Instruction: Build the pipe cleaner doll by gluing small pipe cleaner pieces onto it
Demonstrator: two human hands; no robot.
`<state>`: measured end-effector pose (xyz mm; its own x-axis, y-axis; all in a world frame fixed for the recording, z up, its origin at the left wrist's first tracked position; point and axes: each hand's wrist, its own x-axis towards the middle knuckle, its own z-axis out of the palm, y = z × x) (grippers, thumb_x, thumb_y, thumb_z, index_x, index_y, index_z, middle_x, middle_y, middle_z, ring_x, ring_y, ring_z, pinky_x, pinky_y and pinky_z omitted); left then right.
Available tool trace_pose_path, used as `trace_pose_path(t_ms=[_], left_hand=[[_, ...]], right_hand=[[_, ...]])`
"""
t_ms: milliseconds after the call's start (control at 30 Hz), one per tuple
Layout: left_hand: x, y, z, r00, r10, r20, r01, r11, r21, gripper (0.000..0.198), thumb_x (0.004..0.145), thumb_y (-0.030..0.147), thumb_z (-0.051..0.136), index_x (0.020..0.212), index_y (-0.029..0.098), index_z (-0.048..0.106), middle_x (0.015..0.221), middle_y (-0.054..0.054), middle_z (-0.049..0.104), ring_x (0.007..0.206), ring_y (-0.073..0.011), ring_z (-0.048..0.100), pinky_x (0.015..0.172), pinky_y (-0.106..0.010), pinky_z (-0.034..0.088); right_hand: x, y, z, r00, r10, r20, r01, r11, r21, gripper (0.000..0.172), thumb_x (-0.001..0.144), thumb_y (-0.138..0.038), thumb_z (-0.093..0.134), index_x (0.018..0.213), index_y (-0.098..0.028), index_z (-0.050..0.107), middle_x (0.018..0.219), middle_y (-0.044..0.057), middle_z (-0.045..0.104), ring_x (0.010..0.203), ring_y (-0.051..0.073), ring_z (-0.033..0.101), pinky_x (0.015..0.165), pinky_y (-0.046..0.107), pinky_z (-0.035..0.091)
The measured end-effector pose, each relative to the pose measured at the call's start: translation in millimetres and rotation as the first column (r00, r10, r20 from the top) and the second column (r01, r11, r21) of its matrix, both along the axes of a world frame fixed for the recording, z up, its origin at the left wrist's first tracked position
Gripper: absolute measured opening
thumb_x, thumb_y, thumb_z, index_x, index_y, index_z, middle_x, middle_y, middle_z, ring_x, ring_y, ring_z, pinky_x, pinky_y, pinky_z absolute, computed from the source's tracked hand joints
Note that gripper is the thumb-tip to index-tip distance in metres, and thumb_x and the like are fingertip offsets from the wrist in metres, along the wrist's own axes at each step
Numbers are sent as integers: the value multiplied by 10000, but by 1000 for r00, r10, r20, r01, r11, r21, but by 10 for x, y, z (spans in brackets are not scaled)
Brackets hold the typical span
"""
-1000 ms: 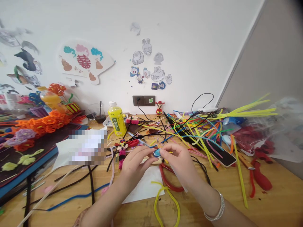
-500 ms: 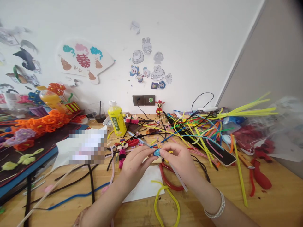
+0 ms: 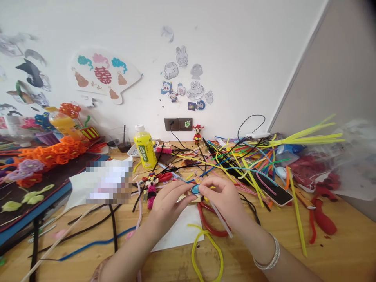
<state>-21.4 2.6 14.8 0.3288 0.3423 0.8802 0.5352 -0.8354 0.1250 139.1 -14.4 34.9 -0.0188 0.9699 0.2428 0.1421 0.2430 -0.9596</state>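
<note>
My left hand (image 3: pixel 171 201) and my right hand (image 3: pixel 221 197) meet over the middle of the table. Between their fingertips is a small, round, shiny blue piece (image 3: pixel 195 189), with the fingers of both hands closed at its edges. Its exact kind is too small to tell. A thin translucent stick (image 3: pixel 221 219) slants down from under my right hand; whether that hand grips it is hidden. Below the hands lie a white sheet of paper (image 3: pixel 179 231), a yellow pipe-cleaner loop (image 3: pixel 193 256) and a red curved strand (image 3: pixel 217 232). A pink-and-black pipe-cleaner figure (image 3: pixel 151 192) lies beside my left hand.
A yellow drink bottle (image 3: pixel 146 150) stands behind my left hand. Tangled pipe cleaners (image 3: pixel 249 172) and a dark phone (image 3: pixel 276 190) lie to the right. Orange fuzzy flowers (image 3: pixel 55 152) line the left, near a blurred paper (image 3: pixel 73 188). A blue strand (image 3: pixel 94 243) crosses the front left.
The blue piece has tilted slightly between the fingertips, and my left fingers have shifted a little. My right hand and the things on the table stay practically where they were.
</note>
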Motion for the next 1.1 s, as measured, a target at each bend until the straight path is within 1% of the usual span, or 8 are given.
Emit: trace_pose_path(t_ms=[167, 567, 733, 933, 1100], left_hand=[[4, 12, 7, 1000, -10, 12, 9, 1000, 28, 121, 786, 222, 594, 894, 170, 615, 737, -44, 680, 707, -143, 641, 675, -248, 539], [5, 10, -5, 1000, 1, 7, -2, 999, 49, 91, 787, 194, 593, 866, 156, 616, 743, -48, 685, 712, -140, 642, 706, -254, 542], [3, 9, -17, 1000, -15, 2, 15, 1000, 27, 96, 784, 187, 598, 873, 157, 614, 747, -49, 683, 714, -138, 639, 698, -247, 539], [8, -1, -6, 1000, -31, 3, 31, 1000, 0, 119, 776, 174, 606, 895, 164, 602, 746, -51, 677, 715, -143, 632, 693, -256, 532], [19, -9, 10, 999, -50, 3, 50, 996, -71, 168, 770, 204, 613, 934, 174, 593, 758, -57, 664, 730, -156, 622, 666, -260, 520]], right_hand=[[7, 5, 2, 1000, -16, -8, 16, 1000, -3, 103, 698, -234, 578, 626, -175, 622, 690, 8, 611, 667, 144, 553, 613, 247, 436], [2, 14, -25, 1000, 16, 1, -16, 1000, -1, 109, 721, -228, 577, 636, -170, 612, 689, 1, 598, 672, 135, 551, 616, 237, 432], [1, 9, -36, 1000, 29, -10, -29, 1000, -1, 101, 721, -225, 574, 648, -168, 613, 686, -2, 595, 668, 131, 548, 609, 231, 432], [8, -6, -13, 999, 44, -22, -45, 998, -53, 103, 717, -236, 575, 653, -162, 606, 673, -5, 588, 652, 126, 541, 595, 231, 426], [15, 4, -6, 1000, 17, 26, -17, 1000, -9, 96, 716, -218, 569, 644, -163, 599, 669, -5, 581, 647, 128, 546, 586, 231, 436]])
